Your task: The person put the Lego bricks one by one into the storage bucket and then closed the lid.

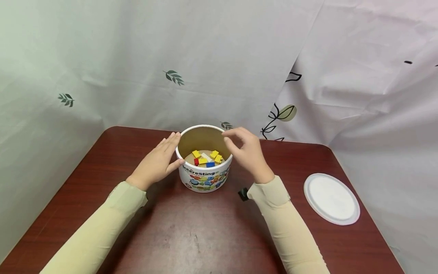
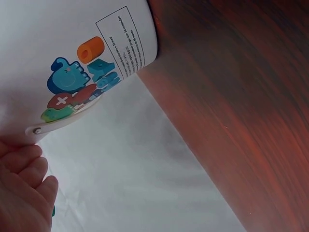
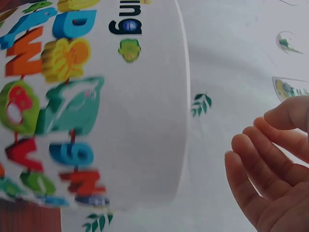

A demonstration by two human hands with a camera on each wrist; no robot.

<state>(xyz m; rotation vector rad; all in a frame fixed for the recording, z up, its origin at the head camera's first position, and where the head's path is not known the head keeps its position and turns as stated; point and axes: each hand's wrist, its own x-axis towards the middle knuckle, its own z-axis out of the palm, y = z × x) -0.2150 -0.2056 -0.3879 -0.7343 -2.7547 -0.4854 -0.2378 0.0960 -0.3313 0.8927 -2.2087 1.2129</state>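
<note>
A white round bucket point(image 1: 204, 182) with colourful letter and animal prints stands on the table, its top uncovered. Inside lie several toy building bricks: yellow ones point(image 1: 196, 154), a white one point(image 1: 206, 156), a red one point(image 1: 196, 162) and a blue one point(image 1: 210, 164). My left hand point(image 1: 155, 161) lies against the left side of the rim with straight fingers, the thumb near the front edge. At the right of the rim is my right hand point(image 1: 249, 152), its fingers loosely bent and nothing between them. The right wrist view shows those fingertips point(image 3: 236, 142) apart from the bucket wall.
A round white lid point(image 1: 332, 198) lies flat near the right edge of the dark red table point(image 1: 191, 236). Close to the right cuff is a small black object point(image 1: 243, 194), its kind unclear. A pale curtain point(image 1: 222, 57) with leaf prints hangs behind the table.
</note>
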